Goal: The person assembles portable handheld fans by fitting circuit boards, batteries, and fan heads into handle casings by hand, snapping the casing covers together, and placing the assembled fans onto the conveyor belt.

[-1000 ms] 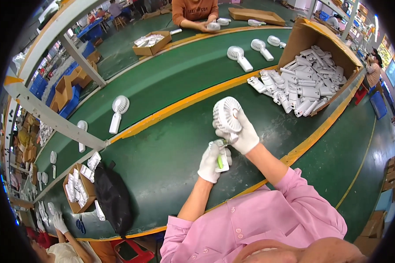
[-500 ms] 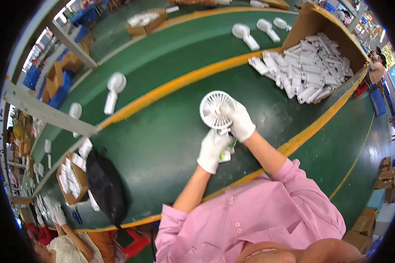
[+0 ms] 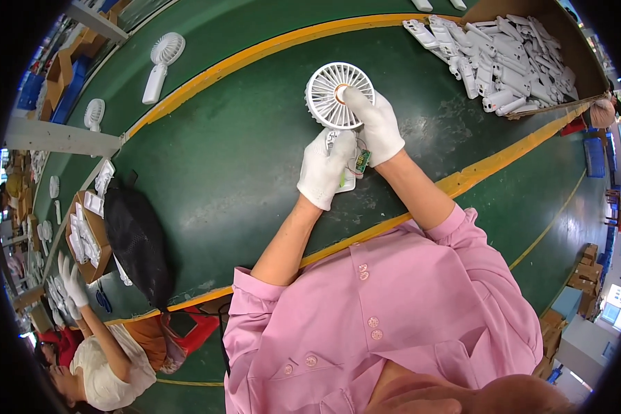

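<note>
In front of me a small white handheld fan is held over the green table, its round grille facing up. My left hand, in a white glove, is closed around the fan's handle just below the head. My right hand, also gloved, grips the head's right side, its thumb pressed on the grille's centre. Beside the left fingers a small green circuit board with thin wires hangs out of the handle. The handle's lower white end shows under the board; the rest is hidden by the left hand.
A large cardboard box at the far right spills white handle parts. To the left lie a black bag and a smaller carton of white parts. White fans rest beyond the yellow edge. A co-worker sits lower left.
My view has shifted, so the table, fan and hands appear higher in it. Both hands keep their hold on the fan, and the circuit board shows more plainly. The co-worker's gloved hand has risen.
</note>
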The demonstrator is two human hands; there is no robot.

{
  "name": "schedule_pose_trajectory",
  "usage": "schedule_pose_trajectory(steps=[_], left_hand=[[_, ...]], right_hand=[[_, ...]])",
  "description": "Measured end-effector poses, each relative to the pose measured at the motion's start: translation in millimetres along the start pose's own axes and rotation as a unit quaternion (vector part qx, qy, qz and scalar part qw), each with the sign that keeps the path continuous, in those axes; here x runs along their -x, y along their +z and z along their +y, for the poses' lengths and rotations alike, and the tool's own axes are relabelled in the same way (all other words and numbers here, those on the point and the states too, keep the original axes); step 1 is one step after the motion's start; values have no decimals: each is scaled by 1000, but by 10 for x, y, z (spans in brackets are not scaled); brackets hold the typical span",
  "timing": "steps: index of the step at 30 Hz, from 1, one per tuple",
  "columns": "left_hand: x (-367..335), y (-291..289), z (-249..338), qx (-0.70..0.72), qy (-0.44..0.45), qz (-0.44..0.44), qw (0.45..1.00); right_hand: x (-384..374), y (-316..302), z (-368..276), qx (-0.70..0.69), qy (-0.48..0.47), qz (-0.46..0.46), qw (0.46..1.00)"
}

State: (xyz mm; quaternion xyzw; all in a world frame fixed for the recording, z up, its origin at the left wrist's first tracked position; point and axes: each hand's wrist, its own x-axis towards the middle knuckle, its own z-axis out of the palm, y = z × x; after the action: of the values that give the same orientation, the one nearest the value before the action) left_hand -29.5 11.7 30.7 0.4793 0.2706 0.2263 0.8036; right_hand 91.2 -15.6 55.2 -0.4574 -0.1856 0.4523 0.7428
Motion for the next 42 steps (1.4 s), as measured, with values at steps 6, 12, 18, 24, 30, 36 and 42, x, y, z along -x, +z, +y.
schedule_pose_trajectory(steps=[6, 12, 18, 24, 30, 36, 42], left_hand=[[126, 7, 123, 107, -41, -33, 993], [-19, -210, 146, 331, -70, -24, 941], [-106, -172, 64, 198, -37, -33, 979], [-115, -279, -65, 85, 23, -48, 995], [-34, -150, 123, 81, -87, -13, 993], [-75, -135, 108, 60, -83, -18, 995], [-96, -168, 116, 150, -100, -19, 983]], right_hand=[[55, -121, -172, 149, -4, -93, 984], [415, -58, -523, 479, -162, -184, 843], [228, 25, -363, 517, -350, -206, 753], [184, 89, -637, 602, -305, -308, 670], [213, 144, -798, 663, -314, -346, 585], [266, 156, -818, 705, -337, -380, 495], [287, 45, -799, 734, -292, -381, 479]])
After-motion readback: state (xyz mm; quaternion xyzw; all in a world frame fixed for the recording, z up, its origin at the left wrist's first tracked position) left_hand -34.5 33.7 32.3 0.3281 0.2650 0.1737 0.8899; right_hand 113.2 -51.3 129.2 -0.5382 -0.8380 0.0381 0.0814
